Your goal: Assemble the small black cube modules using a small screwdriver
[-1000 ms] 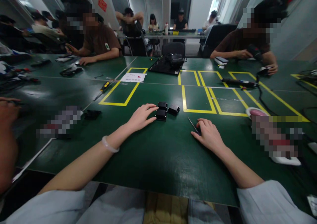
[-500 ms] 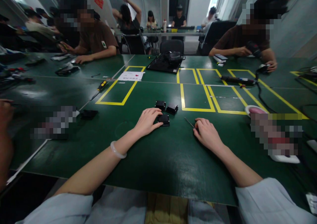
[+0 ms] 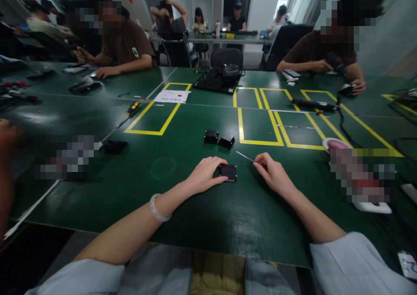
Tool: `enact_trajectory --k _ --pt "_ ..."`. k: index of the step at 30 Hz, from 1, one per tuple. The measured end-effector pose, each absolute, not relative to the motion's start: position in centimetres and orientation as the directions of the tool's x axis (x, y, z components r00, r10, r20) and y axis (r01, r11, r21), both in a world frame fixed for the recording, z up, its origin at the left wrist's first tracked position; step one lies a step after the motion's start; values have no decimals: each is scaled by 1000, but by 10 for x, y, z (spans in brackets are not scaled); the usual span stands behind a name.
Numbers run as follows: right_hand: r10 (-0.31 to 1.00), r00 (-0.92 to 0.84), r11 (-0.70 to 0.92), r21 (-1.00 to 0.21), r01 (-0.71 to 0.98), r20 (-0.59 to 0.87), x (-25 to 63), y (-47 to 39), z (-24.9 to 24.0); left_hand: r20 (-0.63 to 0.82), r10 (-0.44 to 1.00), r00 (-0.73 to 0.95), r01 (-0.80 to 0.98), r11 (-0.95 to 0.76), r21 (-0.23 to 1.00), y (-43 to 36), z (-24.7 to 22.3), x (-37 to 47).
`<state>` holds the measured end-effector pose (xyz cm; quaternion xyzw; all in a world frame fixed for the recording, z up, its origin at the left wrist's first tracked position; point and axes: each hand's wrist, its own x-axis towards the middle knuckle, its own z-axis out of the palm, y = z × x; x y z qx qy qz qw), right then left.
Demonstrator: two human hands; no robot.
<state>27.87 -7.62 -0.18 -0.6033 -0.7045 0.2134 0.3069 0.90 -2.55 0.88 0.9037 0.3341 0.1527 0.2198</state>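
On the near part of the green worktop point(image 3: 195, 217), your left hand point(image 3: 206, 174) pinches a black square block point(image 3: 229, 172) by its left side. Just to the right, your right hand point(image 3: 271, 172) pinches a thin tool point(image 3: 245, 156). Two more black blocks point(image 3: 211, 136) lie farther off. On the right, a white tray-like thing point(image 3: 371, 206) bears something pink point(image 3: 338, 145), mostly blurred.

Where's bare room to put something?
The table is bare by its near edge between the forearms, and between the leftmost yellow frame and two black blocks. It's crowded where the left hand holds another block and the right hand a thin tool.
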Motion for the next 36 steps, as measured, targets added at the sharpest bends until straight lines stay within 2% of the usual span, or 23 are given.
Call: enact_trajectory --k 5,10,12,16,19,24,28,31,36 --pt "991 -32 129 -900 417 128 279 -76 3 129 657 743 522 -688 504 -25 9 5" --pt "992 -65 128 -935 332 112 276 -74 21 128 653 746 528 -697 485 -25 9 3" --pt "984 -31 174 -918 357 174 274 -71 32 130 654 745 527 -697 487 -26 8 2" --pt "954 -44 272 -798 537 296 267 -65 61 151 663 733 531 -697 481 -25 8 1" --pt "930 -112 330 -656 679 351 256 -64 79 161 669 726 542 -700 465 -24 8 1" --pt "932 -189 313 -422 851 310 228 -65 85 164 667 727 548 -707 447 -23 8 0" --pt "929 -213 298 -272 915 302 214 -65 80 167 666 727 547 -709 446 -23 7 0" --pt "922 -219 298 -221 929 320 212 -65 80 172 667 725 548 -710 442 -23 7 0" --pt "918 -230 305 -206 930 323 213 -65 80 171 664 728 546 -712 441 -22 7 1"
